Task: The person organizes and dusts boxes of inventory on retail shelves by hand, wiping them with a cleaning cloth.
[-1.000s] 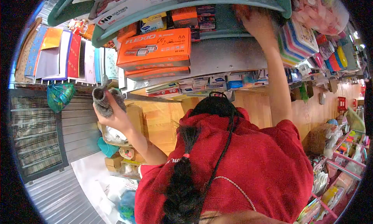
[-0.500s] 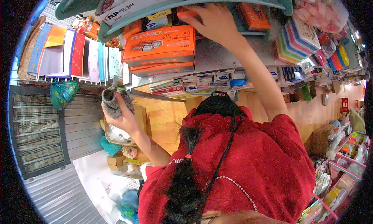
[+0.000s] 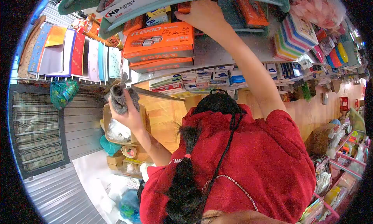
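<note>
My left hand [image 3: 126,117] is closed around a bunched grey cloth [image 3: 123,99], held below the shelf at the left. High in the view, my right hand [image 3: 206,17] reaches onto the green-railed shelf. Its thumb is at a small orange box [image 3: 183,7] and the hand appears to grip it, though the other fingers are hidden. Beside that box stands a yellow and dark blue pack [image 3: 158,17]. In front are stacked orange FLEXIO AA battery boxes [image 3: 159,41].
Another orange box [image 3: 251,13] lies on the shelf to the right. A white NP battery carton [image 3: 132,6] sits upper left. Notebooks [image 3: 77,55] stand in a rack at left, and a stack of colourful pads [image 3: 295,37] is at right. Small packets [image 3: 210,78] line a lower shelf.
My right hand and the small orange box have shifted a little left and farther back on the shelf. My left hand, with the grey cloth, has moved slightly right.
</note>
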The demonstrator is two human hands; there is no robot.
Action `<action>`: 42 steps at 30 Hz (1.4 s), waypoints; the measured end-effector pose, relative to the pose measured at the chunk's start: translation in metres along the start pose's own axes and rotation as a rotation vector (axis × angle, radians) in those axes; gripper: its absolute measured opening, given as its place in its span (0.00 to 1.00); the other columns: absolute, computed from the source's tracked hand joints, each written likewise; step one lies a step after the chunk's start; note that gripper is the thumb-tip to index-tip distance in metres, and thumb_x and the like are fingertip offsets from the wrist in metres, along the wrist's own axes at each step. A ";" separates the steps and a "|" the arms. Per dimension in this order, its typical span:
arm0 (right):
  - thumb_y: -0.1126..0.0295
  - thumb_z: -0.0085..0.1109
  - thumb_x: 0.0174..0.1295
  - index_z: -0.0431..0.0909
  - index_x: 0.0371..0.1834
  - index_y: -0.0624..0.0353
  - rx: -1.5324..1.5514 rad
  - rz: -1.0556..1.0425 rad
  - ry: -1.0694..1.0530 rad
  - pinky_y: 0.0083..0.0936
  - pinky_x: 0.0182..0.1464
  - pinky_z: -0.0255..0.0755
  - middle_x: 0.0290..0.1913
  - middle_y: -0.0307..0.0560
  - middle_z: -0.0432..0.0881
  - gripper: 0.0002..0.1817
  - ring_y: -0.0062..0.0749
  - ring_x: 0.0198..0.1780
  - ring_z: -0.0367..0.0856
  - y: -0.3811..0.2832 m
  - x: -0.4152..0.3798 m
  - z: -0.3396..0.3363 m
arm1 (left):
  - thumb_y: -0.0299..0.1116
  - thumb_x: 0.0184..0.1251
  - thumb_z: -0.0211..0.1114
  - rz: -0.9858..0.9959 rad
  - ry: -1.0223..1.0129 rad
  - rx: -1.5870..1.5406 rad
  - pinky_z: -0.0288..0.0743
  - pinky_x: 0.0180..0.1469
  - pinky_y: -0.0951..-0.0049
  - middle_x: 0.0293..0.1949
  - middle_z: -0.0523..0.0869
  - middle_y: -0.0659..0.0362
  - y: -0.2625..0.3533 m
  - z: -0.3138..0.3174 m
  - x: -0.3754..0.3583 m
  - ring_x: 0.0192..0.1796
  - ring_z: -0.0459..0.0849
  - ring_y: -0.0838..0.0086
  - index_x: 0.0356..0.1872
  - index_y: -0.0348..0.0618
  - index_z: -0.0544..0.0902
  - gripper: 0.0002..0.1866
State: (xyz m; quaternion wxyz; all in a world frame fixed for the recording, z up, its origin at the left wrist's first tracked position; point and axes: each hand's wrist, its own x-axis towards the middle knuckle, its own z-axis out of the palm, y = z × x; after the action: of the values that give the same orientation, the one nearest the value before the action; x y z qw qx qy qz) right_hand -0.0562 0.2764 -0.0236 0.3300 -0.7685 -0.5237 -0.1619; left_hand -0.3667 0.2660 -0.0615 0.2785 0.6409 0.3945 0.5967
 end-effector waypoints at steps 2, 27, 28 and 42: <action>0.49 0.65 0.47 0.81 0.37 0.62 0.016 0.015 0.007 0.41 0.40 0.79 0.35 0.58 0.83 0.26 0.51 0.36 0.83 0.000 -0.002 -0.003 | 0.27 0.63 0.64 -0.019 0.012 -0.009 0.73 0.41 0.78 0.37 0.83 0.58 0.002 0.001 -0.002 0.37 0.79 0.79 0.42 0.31 0.78 0.11; 0.67 0.53 0.63 0.72 0.58 0.65 1.017 0.555 0.345 0.30 0.57 0.68 0.53 0.49 0.78 0.21 0.34 0.55 0.74 0.035 -0.175 -0.090 | 0.27 0.62 0.63 0.069 0.015 -0.285 0.71 0.55 0.67 0.49 0.81 0.50 0.024 0.042 -0.030 0.50 0.79 0.67 0.48 0.30 0.77 0.16; 0.66 0.54 0.63 0.70 0.59 0.64 1.134 0.669 0.288 0.28 0.57 0.68 0.54 0.47 0.76 0.23 0.31 0.56 0.74 0.040 -0.185 -0.100 | 0.34 0.62 0.65 0.013 0.060 -0.304 0.70 0.57 0.64 0.51 0.78 0.49 0.034 0.050 -0.036 0.53 0.76 0.65 0.50 0.31 0.74 0.20; 0.56 0.46 0.66 0.51 0.72 0.58 1.689 0.654 -0.201 0.30 0.67 0.57 0.66 0.46 0.65 0.33 0.33 0.65 0.63 0.050 -0.215 -0.128 | 0.49 0.62 0.54 0.482 -0.550 -0.099 0.49 0.69 0.51 0.69 0.59 0.42 0.131 0.170 -0.133 0.69 0.58 0.44 0.67 0.43 0.66 0.33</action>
State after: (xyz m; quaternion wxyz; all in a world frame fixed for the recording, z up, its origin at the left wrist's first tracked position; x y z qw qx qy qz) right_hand -0.0840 0.0277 -0.0749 0.7654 -0.3920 -0.2503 0.4449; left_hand -0.1731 0.1042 -0.0484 0.2564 0.8375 0.1134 0.4690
